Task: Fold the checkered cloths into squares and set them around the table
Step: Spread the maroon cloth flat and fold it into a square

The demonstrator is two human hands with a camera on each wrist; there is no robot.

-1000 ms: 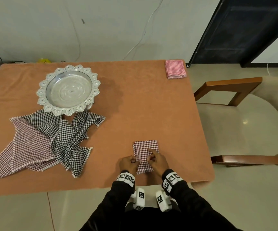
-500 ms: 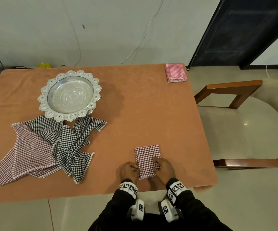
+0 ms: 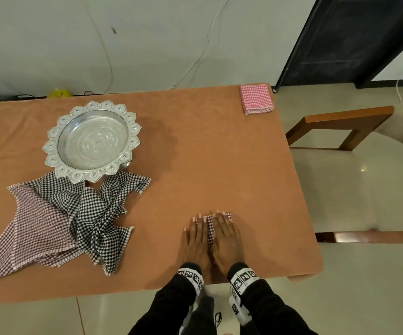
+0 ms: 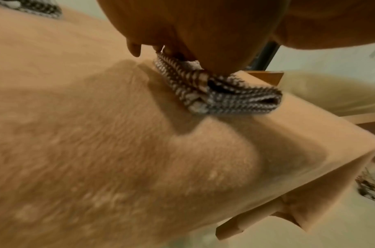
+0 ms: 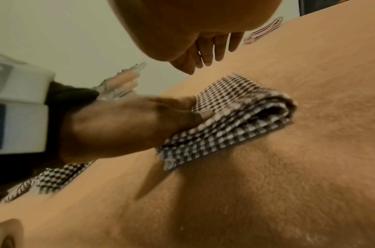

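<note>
From the head camera, my left hand (image 3: 196,240) and right hand (image 3: 227,238) lie side by side, fingers straight, pressing flat on the small folded maroon-and-white checkered cloth (image 3: 210,229) near the front right of the orange-covered table (image 3: 207,151). The cloth is directly under my palms, its long axis running away from me, and both hands are equally close to it. A folded pink checkered square (image 3: 256,99) already sits at the far right corner. To my left, a heap of unfolded black and maroon checkered cloths (image 3: 67,221) lies against the ornate silver scalloped tray (image 3: 50,151), which holds nothing; my left hand is nearer that heap, so I judge it would reach there next.

The left wrist camera shows my fingers (image 4: 182,55) lying on the cloth's layered edge (image 4: 214,90), close to the table corner.

The right wrist camera shows the left hand pushing down on the cloth (image 5: 231,117), while my right fingers (image 5: 212,48) hang straight above it.
</note>
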